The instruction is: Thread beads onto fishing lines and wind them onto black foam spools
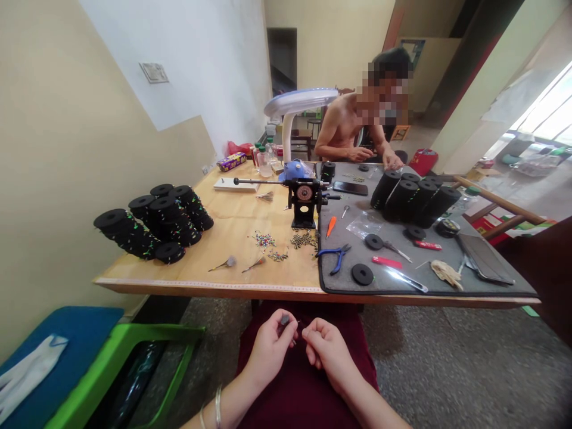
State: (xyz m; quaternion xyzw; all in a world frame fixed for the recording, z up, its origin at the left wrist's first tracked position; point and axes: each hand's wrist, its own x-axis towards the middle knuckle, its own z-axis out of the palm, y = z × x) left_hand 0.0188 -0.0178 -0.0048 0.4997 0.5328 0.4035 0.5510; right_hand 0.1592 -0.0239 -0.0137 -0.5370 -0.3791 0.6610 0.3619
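Observation:
Above my lap, in front of the table edge, both hands are held close together. My left hand (273, 344) is closed around a small dark grey piece (285, 320), and a thin tip pokes out by the thumb. A short gap away, my right hand (326, 344) has thumb and forefinger pinched together; whatever sits between them is too small to make out. Nearest on the table lie two small grey fan-shaped tufts with thin stems, one on the left (229, 262) and one on the right (255, 264). Beyond them are coloured beads (263, 239) and small metal parts (304, 240).
A black hand-cranked winder (304, 202) stands mid-table before a lamp (297, 102). Stacked black foam spools (167, 217) fill the left; more spools (404, 199) stand right. Blue pliers (338, 257) and a knife (406, 279) lie on the grey mat (330, 286). A co-worker (342, 131) sits opposite.

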